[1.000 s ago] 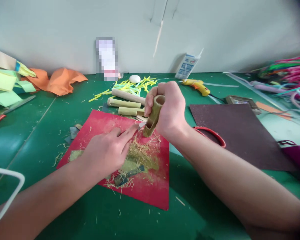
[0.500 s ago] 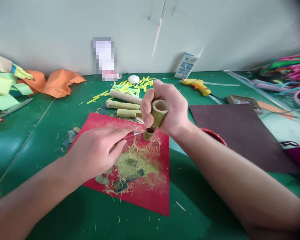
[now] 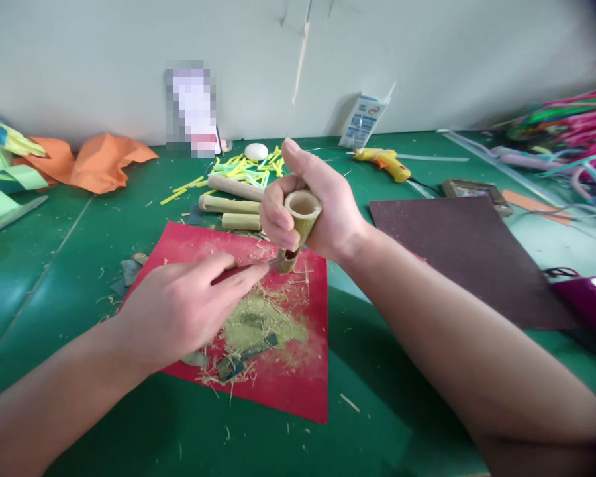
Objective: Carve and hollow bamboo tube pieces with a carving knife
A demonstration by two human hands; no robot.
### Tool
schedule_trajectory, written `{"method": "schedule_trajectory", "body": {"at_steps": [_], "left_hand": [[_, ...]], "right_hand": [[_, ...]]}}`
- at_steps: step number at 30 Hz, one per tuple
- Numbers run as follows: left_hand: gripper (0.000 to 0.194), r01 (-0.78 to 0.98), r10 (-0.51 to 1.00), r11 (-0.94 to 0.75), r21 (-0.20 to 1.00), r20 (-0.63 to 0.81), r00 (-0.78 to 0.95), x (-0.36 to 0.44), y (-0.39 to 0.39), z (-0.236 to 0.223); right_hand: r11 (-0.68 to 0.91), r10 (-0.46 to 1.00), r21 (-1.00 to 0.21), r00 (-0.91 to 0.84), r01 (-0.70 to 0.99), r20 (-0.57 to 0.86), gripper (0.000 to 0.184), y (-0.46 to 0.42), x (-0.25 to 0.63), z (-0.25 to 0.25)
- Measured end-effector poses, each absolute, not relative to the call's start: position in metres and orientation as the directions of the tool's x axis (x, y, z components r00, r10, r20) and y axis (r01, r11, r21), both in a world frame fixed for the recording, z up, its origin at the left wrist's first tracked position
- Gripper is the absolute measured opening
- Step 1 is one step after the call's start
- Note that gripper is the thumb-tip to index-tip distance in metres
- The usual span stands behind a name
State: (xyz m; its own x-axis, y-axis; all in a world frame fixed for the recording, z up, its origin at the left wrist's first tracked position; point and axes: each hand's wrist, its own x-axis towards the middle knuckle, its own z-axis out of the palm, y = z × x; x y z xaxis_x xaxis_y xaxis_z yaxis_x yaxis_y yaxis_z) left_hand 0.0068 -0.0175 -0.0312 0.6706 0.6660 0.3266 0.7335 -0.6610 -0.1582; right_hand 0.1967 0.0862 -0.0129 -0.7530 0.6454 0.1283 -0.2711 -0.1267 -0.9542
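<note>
My right hand is wrapped round a short bamboo tube, tilted with its hollow upper end facing me. A notch is cut in the tube's side near its lower end. My left hand grips a small carving knife, its blade tip at that notch. The fingers cover most of the knife's handle. Below both hands lies a red sheet, strewn with bamboo shavings, pale dust and dark sandpaper scraps.
Behind the sheet lie several bamboo pieces, yellow straw bits and a white egg-shaped thing. A yellow glue gun, a carton and a dark board are at right. Crumpled orange paper is at left.
The view has shifted slightly, so everything sits a little further left. My left fingers have slid forward along the knife, covering its red handle. The tube stays in my right hand.
</note>
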Motion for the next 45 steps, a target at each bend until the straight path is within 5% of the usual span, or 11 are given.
{"method": "schedule_trajectory", "body": {"at_steps": [5, 16, 31, 36, 41, 45], "left_hand": [[0.035, 0.765, 0.707, -0.634, -0.116, 0.313, 0.634, 0.011, -0.018, -0.042], [0.04, 0.748, 0.845, -0.535, 0.392, 0.262, 0.467, 0.018, -0.021, -0.048], [0.038, 0.628, 0.915, -0.368, 0.686, 0.146, 0.377, 0.029, -0.016, -0.049], [0.039, 0.684, 0.925, -0.357, 0.636, 0.137, 0.354, 0.036, -0.021, -0.041], [0.058, 0.824, 0.952, -0.283, 0.491, 0.038, 0.304, 0.027, -0.026, -0.018], [0.044, 0.841, 0.928, -0.371, 0.393, 0.119, 0.353, 0.022, -0.03, -0.003]], "right_hand": [[-0.155, 0.639, -0.926, -0.75, -0.344, 0.172, 0.064, 0.089, 0.195, -0.017], [-0.025, 0.801, -0.959, -0.58, -0.282, 0.15, 0.066, 0.079, 0.191, -0.021], [0.029, 0.862, -0.928, -0.461, -0.372, 0.212, 0.062, 0.068, 0.187, -0.021], [0.047, 0.859, -0.948, -0.472, -0.316, 0.2, 0.064, 0.068, 0.187, -0.021], [0.0, 0.847, -0.961, -0.51, -0.278, 0.148, 0.066, 0.071, 0.189, -0.018], [-0.037, 0.819, -0.941, -0.55, -0.336, 0.164, 0.067, 0.07, 0.188, -0.016]]}}
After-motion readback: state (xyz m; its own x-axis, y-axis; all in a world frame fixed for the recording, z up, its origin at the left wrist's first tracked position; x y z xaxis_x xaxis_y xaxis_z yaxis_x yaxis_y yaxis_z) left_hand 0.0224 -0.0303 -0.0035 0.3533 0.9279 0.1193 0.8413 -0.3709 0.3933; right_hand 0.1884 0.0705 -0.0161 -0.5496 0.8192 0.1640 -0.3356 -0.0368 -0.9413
